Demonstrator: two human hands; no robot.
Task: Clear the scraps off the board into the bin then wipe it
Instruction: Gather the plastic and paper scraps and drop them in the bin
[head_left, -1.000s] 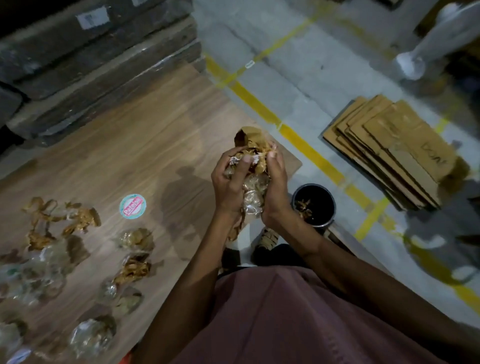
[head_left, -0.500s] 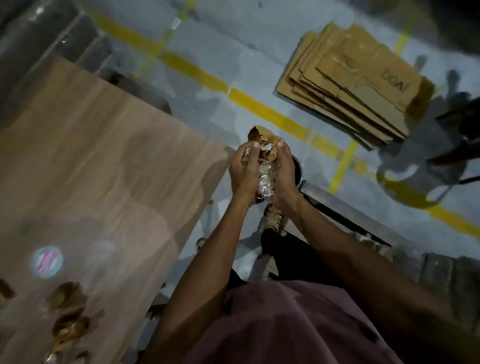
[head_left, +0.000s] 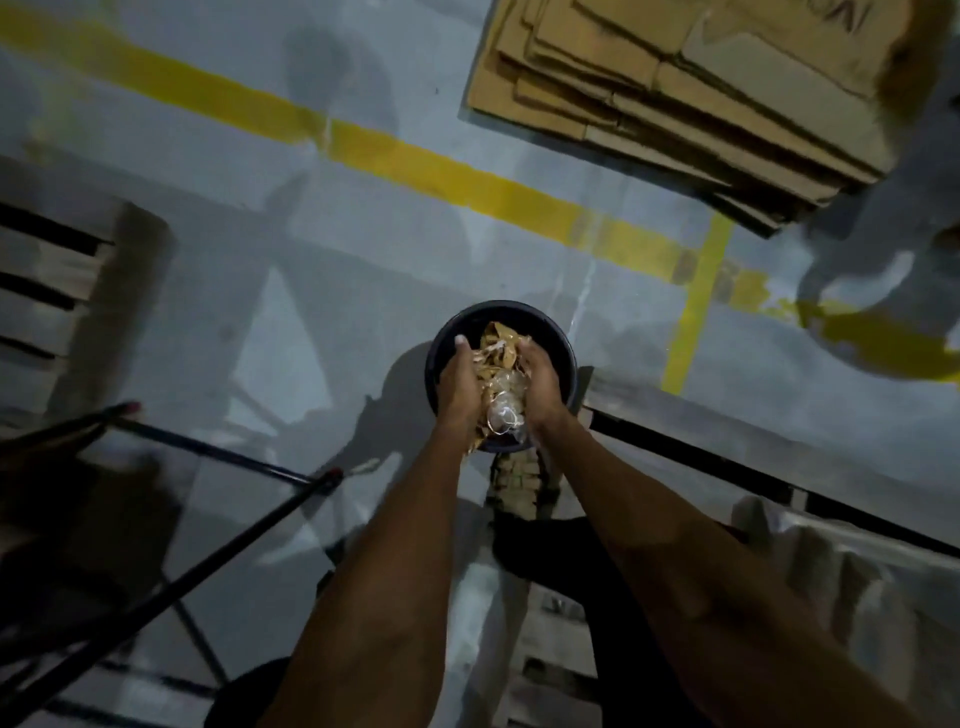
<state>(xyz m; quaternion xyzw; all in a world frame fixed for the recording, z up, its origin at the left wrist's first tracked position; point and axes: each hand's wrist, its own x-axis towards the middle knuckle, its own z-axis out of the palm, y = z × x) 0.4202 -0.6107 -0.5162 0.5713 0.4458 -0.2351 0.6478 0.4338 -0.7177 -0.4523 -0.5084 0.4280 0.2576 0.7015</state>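
Cupping a bundle of scraps (head_left: 500, 382) between them, the left hand (head_left: 460, 387) and right hand (head_left: 540, 387) press together directly over the dark round bin (head_left: 563, 345) on the grey floor (head_left: 363, 249). At two o'clock lies flattened cardboard (head_left: 675, 88); its dark lettering is cut off and unreadable.

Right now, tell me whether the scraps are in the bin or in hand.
In hand: both hands, left and right, clasp the scraps over the bin.
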